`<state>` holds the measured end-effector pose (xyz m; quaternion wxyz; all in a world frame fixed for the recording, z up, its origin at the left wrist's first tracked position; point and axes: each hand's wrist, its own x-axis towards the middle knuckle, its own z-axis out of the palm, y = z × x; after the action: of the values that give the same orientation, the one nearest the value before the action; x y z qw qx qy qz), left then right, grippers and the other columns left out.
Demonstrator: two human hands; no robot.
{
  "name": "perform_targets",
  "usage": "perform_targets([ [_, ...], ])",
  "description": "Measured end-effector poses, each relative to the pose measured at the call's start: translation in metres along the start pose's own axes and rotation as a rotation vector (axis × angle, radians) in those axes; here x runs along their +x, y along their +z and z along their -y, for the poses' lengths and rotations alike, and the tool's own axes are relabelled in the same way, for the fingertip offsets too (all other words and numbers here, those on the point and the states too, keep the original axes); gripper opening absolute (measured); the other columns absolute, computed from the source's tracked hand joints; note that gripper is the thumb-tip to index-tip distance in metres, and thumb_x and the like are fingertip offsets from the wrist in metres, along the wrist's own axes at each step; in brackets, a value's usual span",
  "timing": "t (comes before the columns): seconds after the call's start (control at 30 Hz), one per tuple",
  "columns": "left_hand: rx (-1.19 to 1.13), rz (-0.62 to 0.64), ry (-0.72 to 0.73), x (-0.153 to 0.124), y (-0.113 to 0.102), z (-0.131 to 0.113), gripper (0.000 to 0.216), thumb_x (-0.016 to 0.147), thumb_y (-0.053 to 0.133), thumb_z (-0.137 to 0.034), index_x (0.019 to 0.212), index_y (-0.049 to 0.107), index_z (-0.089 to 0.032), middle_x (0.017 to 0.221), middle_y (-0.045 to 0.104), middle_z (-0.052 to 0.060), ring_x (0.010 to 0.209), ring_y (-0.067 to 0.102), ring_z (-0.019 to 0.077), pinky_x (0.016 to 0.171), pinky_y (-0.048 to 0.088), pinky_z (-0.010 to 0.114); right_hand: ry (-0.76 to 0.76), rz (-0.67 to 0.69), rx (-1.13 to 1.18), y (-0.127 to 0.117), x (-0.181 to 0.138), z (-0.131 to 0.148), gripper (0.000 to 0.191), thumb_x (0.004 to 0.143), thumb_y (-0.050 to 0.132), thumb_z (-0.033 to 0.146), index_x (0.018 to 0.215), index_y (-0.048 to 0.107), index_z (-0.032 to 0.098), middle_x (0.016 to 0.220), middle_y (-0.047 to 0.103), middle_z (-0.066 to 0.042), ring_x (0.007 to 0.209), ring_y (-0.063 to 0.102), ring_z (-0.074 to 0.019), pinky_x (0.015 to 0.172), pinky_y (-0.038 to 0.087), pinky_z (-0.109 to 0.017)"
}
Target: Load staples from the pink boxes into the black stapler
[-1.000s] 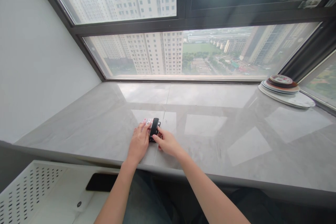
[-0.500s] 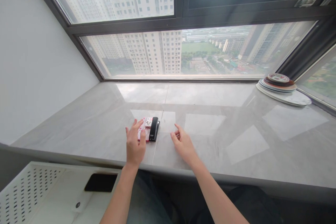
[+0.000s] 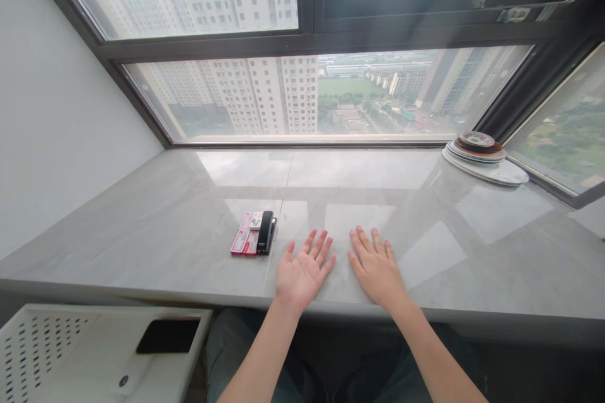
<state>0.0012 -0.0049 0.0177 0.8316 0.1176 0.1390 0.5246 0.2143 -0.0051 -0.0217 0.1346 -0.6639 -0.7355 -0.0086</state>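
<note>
My left hand (image 3: 302,274) is turned palm up over the near part of the grey stone sill (image 3: 161,220), fingers spread, holding nothing. To its right, my right hand (image 3: 377,267) is palm down with the fingers stretched out and nothing under the visible fingertips. A black stapler (image 3: 265,233) lies lengthwise left of my left hand, apart from it. Against the stapler's left side are small red-and-white boxes (image 3: 243,240), which look like staple boxes.
A stack of round plates or coasters (image 3: 477,154) on a white oval board (image 3: 513,175) stands in the far right corner. Below the sill at left is a white cabinet or cart (image 3: 94,359) with a dark rectangular opening or object (image 3: 167,335). Large windows (image 3: 246,97) rise behind.
My left hand has left the red-and-white boxes, moved right and turned palm up. My right hand has moved right and opened flat. The view has shifted slightly right.
</note>
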Motion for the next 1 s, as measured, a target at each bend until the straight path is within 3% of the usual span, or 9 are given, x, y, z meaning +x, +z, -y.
perform_targets([
  [0.13, 0.152, 0.019, 0.027, -0.002, -0.002, -0.002, 0.054, 0.103, 0.034, -0.054, 0.144, 0.053, -0.025, 0.163, 0.041, 0.008, 0.153, 0.035, 0.0273, 0.122, 0.031, 0.056, 0.013, 0.006, -0.016, -0.001, 0.001, 0.002, 0.06, 0.105, 0.026, 0.043, 0.165, 0.029, 0.032, 0.172, 0.021, 0.004, 0.159, 0.009, -0.0335, 0.126, 0.012, -0.06],
  [0.23, 0.436, 0.007, 0.125, 0.0, 0.001, -0.003, 0.059, 0.104, 0.027, -0.059, 0.147, 0.049, -0.026, 0.162, 0.043, 0.01, 0.152, 0.038, 0.0282, 0.122, 0.031, 0.057, 0.018, 0.013, -0.013, -0.003, 0.001, 0.001, 0.06, 0.105, 0.026, 0.044, 0.165, 0.028, 0.033, 0.171, 0.021, 0.004, 0.159, 0.009, -0.033, 0.126, 0.012, -0.06],
  [0.3, 0.816, -0.045, 0.284, 0.001, 0.004, -0.005, 0.058, 0.105, 0.025, -0.058, 0.151, 0.044, -0.029, 0.161, 0.045, 0.009, 0.153, 0.036, 0.0271, 0.124, 0.028, 0.057, 0.016, 0.015, -0.012, -0.003, 0.001, 0.001, 0.06, 0.105, 0.026, 0.044, 0.165, 0.028, 0.033, 0.171, 0.022, 0.004, 0.159, 0.009, -0.033, 0.126, 0.012, -0.06],
  [0.4, 1.622, -0.142, 0.516, 0.0, 0.003, -0.008, 0.057, 0.104, 0.038, -0.055, 0.157, 0.039, -0.033, 0.165, 0.037, 0.005, 0.158, 0.02, 0.0277, 0.129, 0.012, 0.058, 0.012, 0.008, -0.017, -0.003, 0.001, 0.001, 0.06, 0.106, 0.026, 0.044, 0.165, 0.028, 0.032, 0.171, 0.022, 0.004, 0.159, 0.009, -0.0333, 0.126, 0.013, -0.06],
  [0.47, 2.067, -0.181, 0.562, 0.0, -0.002, -0.007, 0.058, 0.103, 0.045, -0.053, 0.158, 0.039, -0.033, 0.168, 0.031, 0.003, 0.16, 0.014, 0.0292, 0.129, 0.006, 0.059, 0.011, 0.001, -0.023, -0.002, 0.001, 0.001, 0.06, 0.106, 0.026, 0.044, 0.165, 0.028, 0.032, 0.171, 0.021, 0.005, 0.159, 0.009, -0.0336, 0.126, 0.013, -0.06],
  [0.53, 2.33, -0.209, 0.542, 0.001, -0.01, -0.005, 0.058, 0.104, 0.043, -0.053, 0.158, 0.039, -0.033, 0.169, 0.029, 0.003, 0.16, 0.015, 0.0291, 0.129, 0.01, 0.058, 0.012, -0.005, -0.032, -0.001, 0.0, 0.001, 0.06, 0.106, 0.026, 0.043, 0.165, 0.028, 0.033, 0.171, 0.021, 0.005, 0.159, 0.01, -0.0337, 0.126, 0.013, -0.06],
  [0.67, 2.534, -0.252, 0.51, 0.005, -0.019, 0.0, 0.06, 0.105, 0.037, -0.056, 0.16, 0.035, -0.032, 0.17, 0.028, 0.003, 0.159, 0.02, 0.0268, 0.128, 0.019, 0.055, 0.007, -0.01, -0.047, -0.001, 0.0, 0.002, 0.06, 0.106, 0.026, 0.042, 0.165, 0.028, 0.032, 0.171, 0.021, 0.004, 0.159, 0.009, -0.0335, 0.126, 0.013, -0.06],
  [1.0, 2.581, -0.256, 0.475, 0.005, -0.017, -0.003, 0.061, 0.105, 0.032, -0.057, 0.161, 0.032, -0.032, 0.17, 0.026, 0.002, 0.159, 0.019, 0.0244, 0.129, 0.019, 0.052, -0.002, -0.008, -0.068, -0.004, -0.001, 0.005, 0.063, 0.105, 0.026, 0.047, 0.166, 0.026, 0.029, 0.172, 0.02, 0.002, 0.159, 0.005, -0.0351, 0.126, 0.011, -0.061],
])
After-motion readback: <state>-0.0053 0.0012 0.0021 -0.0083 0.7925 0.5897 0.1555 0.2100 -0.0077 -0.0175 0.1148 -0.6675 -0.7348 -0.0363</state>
